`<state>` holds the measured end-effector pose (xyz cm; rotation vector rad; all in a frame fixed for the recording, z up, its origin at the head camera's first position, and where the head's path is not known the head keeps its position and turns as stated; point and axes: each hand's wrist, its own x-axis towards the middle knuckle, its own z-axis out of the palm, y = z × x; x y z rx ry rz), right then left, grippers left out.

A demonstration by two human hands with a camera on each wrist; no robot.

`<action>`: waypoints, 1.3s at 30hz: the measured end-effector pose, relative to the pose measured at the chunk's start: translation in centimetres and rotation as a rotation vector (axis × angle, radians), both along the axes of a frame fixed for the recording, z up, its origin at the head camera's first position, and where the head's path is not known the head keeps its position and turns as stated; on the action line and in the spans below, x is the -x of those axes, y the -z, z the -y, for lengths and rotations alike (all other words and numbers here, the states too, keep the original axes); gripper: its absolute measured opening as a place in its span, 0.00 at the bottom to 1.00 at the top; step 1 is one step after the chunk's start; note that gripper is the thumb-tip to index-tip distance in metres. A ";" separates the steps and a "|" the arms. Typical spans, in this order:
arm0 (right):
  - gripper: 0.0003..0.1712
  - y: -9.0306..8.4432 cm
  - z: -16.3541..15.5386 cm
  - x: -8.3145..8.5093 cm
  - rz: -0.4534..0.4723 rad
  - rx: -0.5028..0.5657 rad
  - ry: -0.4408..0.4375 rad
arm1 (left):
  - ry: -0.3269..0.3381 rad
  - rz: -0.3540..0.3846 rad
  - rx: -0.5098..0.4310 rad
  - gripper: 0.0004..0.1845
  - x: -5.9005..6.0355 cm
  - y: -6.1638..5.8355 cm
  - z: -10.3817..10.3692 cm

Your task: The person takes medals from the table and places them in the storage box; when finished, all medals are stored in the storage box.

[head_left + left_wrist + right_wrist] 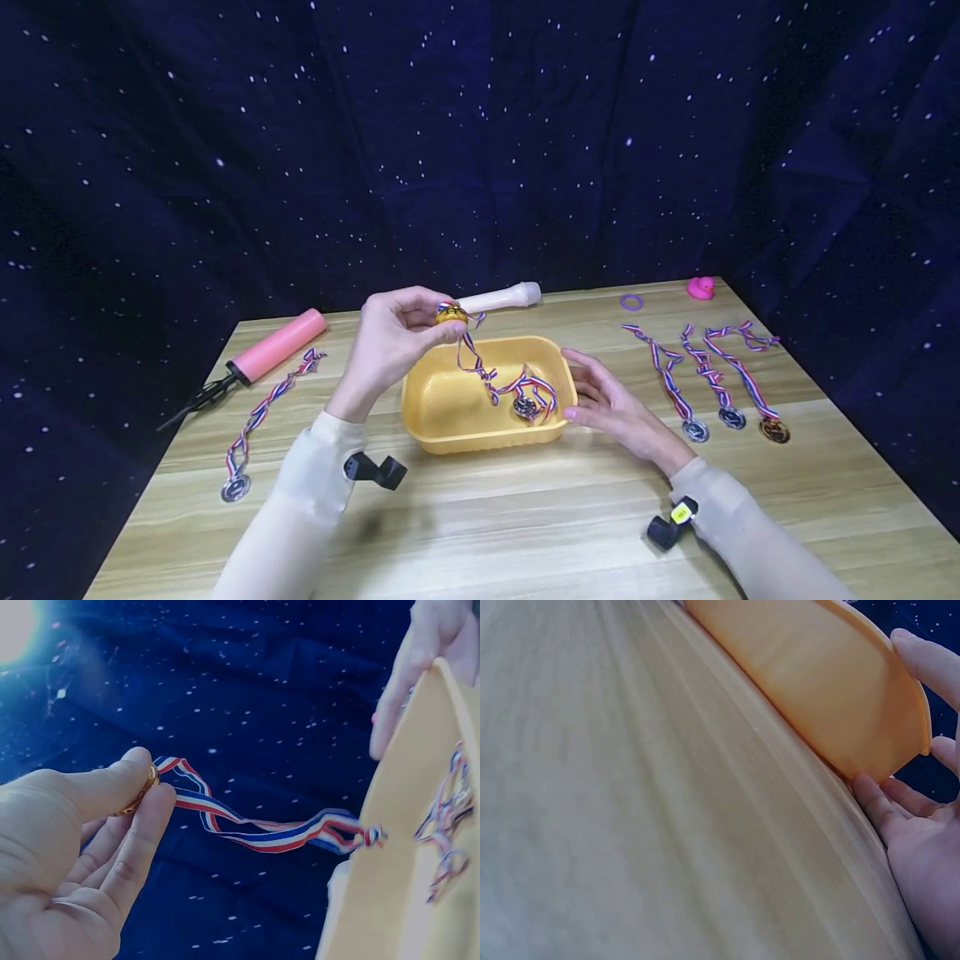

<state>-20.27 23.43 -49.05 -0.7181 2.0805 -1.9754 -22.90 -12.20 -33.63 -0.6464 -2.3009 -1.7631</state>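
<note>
My left hand (390,337) pinches a gold medal (452,312) between thumb and fingers above the yellow basin (442,437). From the medal hangs a red, white and blue ribbon (277,836), knotted at its lower end, over the basin. Inside the basin, at its right side, lies a silver medal (526,407) with its striped ribbon bunched around it. My right hand (611,408) rests against the basin's right end. Its loosely bent fingers (881,806) touch the outer wall in the right wrist view.
On the left lie a silver medal (236,487) and a pink pump (277,343). Behind the basin is a white stick-like object (498,297). Two silver medals (696,430) and a bronze-coloured medal (775,429) lie right, below a purple ring (632,302) and a pink duck (701,288).
</note>
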 end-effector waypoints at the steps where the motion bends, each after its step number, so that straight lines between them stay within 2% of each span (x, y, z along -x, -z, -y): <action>1: 0.53 0.0 0.0 0.0 0.000 0.001 0.001 | 0.002 0.012 0.005 0.14 0.0 0.4 -0.3; 7: 0.53 0.2 0.3 0.2 -0.017 0.002 -0.004 | 0.050 0.108 0.025 0.14 -0.4 3.1 -1.7; 14: 0.52 0.1 0.4 0.1 -0.019 -0.013 0.006 | 0.044 0.160 0.169 0.16 -0.9 5.8 -2.0; 18: 0.52 0.2 0.2 0.0 -0.017 -0.009 0.005 | 0.069 0.185 0.226 0.16 -1.3 7.0 -2.0; 21: 0.52 0.2 0.2 0.0 -0.012 -0.001 0.006 | 0.091 0.214 0.228 0.17 -1.5 7.4 -2.0; 24: 0.52 0.1 0.2 0.0 -0.012 0.006 0.005 | 0.096 0.213 0.240 0.16 -1.6 7.6 -2.2; 28: 0.52 0.2 0.1 0.1 -0.013 0.009 0.001 | 0.063 0.185 0.303 0.15 -1.6 7.8 -2.4; 32: 0.52 0.1 0.1 0.0 -0.013 0.008 -0.001 | 0.032 0.193 0.351 0.14 -1.6 8.0 -2.6; 39: 0.53 -0.2 0.1 -0.1 -0.010 0.004 0.001 | 0.045 0.194 0.405 0.15 -1.6 8.2 -2.8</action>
